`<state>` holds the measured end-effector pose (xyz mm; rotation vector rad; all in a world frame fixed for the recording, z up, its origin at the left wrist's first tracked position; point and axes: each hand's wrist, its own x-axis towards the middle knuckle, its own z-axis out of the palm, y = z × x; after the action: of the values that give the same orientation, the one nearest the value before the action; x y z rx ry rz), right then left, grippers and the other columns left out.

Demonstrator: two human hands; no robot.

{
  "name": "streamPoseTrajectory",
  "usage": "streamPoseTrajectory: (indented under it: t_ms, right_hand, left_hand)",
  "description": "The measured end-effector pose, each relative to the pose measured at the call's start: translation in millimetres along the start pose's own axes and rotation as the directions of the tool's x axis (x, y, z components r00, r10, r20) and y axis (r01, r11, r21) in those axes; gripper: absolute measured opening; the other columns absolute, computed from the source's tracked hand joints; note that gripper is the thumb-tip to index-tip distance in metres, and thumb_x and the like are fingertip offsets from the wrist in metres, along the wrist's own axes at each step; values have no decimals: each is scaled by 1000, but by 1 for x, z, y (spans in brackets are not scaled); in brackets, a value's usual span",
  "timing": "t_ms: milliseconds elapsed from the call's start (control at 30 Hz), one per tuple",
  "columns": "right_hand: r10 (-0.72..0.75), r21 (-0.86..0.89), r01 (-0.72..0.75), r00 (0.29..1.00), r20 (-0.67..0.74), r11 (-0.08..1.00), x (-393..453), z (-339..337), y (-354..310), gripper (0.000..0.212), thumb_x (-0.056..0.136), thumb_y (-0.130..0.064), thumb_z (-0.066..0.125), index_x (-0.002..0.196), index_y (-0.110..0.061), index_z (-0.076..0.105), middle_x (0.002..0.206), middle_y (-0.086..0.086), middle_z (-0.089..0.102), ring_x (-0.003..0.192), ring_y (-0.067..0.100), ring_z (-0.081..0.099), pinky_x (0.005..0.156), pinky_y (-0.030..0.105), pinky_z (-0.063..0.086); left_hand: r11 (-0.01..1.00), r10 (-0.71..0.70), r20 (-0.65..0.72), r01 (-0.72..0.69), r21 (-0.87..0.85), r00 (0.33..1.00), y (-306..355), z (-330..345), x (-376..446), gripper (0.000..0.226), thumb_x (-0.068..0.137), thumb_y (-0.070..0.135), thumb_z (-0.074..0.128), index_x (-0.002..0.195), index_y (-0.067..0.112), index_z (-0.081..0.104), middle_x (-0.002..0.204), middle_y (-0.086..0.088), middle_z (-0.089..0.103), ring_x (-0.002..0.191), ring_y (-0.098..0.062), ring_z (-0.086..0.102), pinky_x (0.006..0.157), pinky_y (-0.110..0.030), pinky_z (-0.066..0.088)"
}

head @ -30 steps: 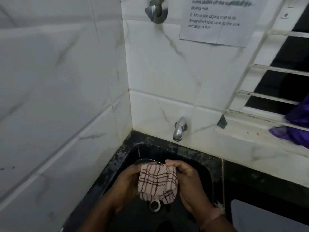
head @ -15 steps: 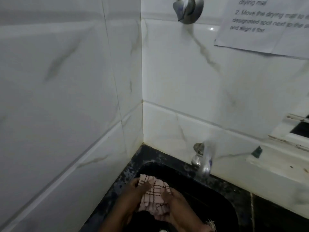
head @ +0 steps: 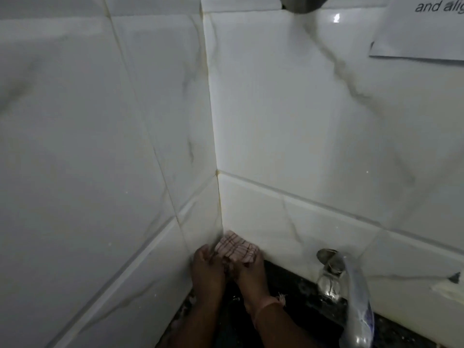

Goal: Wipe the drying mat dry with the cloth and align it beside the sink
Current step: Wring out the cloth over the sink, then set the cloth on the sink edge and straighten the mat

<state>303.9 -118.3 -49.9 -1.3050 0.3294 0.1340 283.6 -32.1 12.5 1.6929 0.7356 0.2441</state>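
The pink checked cloth (head: 236, 248) is bunched small and held in the corner where the two tiled walls meet, just above the black counter. My left hand (head: 207, 268) grips its left side and my right hand (head: 248, 268) grips its right side. Both hands are close together, fingers curled round the fabric. The black sink (head: 233, 322) lies below my wrists, mostly hidden by my forearms. The drying mat is out of view.
A chrome tap (head: 351, 292) juts out from the back wall to the right of my hands. White marble tiles fill the left and back walls. A printed paper sheet (head: 421, 28) hangs at the top right. A second metal fitting (head: 303, 2) shows at the top edge.
My hands carried the cloth from over the sink drain up and back into the wall corner, bunching it tighter. The view swung left and closer to the wall, so the mat and window dropped out.
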Motion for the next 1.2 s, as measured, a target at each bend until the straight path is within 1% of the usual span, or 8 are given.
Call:
streamPoseTrajectory:
  t_ms: [133,233,300,400,500,667,1067,1200]
  right_hand:
    - [-18,-182,22,1000,23,983,5,-2,6,46,96,0,51,138,-18,52,130,-1,67,115,9,64,109,35,47]
    - [-9,-260,25,998,61,965,1,-15,13,56,88,-8,54,141,-27,53,131,-8,65,120,6,61,112,33,43]
    - [18,-330,-3,999,42,944,0,-23,18,61,84,-9,53,142,-26,53,133,-6,64,121,9,60,111,34,45]
    - [-4,-424,8,1000,11,906,-18,-33,15,36,88,-8,54,119,-22,67,115,-2,71,107,15,66,102,39,51]
    - [-76,-511,85,996,39,856,-54,-35,-7,20,89,-5,56,97,-20,68,100,1,71,95,19,66,87,29,51]
    - [-223,-668,191,974,38,720,-109,-60,-20,22,93,-10,56,108,-17,71,106,6,70,96,17,66,85,26,50]
    - [-329,-759,122,936,-127,640,-226,-239,-33,20,95,-22,50,90,-19,69,95,3,68,85,18,63,78,31,51]
    - [-351,-805,82,923,-161,587,-277,-321,-32,21,99,-20,48,96,-16,68,99,4,65,89,19,60,79,32,49]
  left_hand:
    - [994,-12,206,-11,110,979,-15,12,5,25,88,3,59,92,25,70,88,6,72,83,-12,66,69,-20,51]
    - [992,-22,241,-8,124,970,-20,14,-3,29,77,17,57,101,20,72,95,-2,75,90,-17,69,82,-32,57]
    - [992,-35,247,4,123,968,-15,15,-11,20,82,8,59,98,18,67,89,3,70,89,-17,65,79,-28,50]
    - [977,-7,269,-50,205,963,-17,13,-26,26,88,3,59,112,10,68,108,-8,70,102,-22,63,87,-28,48]
    - [940,7,322,-116,321,947,-20,2,-48,19,91,14,60,107,11,71,111,-10,72,100,-22,65,86,-29,49]
    - [904,89,360,-227,363,929,-20,-16,-101,27,96,20,53,118,16,67,123,-9,68,114,-26,63,98,-35,49]
    - [795,221,662,-525,302,716,-47,30,-285,22,98,19,54,116,14,66,112,-8,71,105,-25,65,80,-29,43]
    - [769,175,745,-562,304,643,-79,60,-353,26,97,17,56,121,15,67,118,-10,71,111,-28,65,91,-34,50]
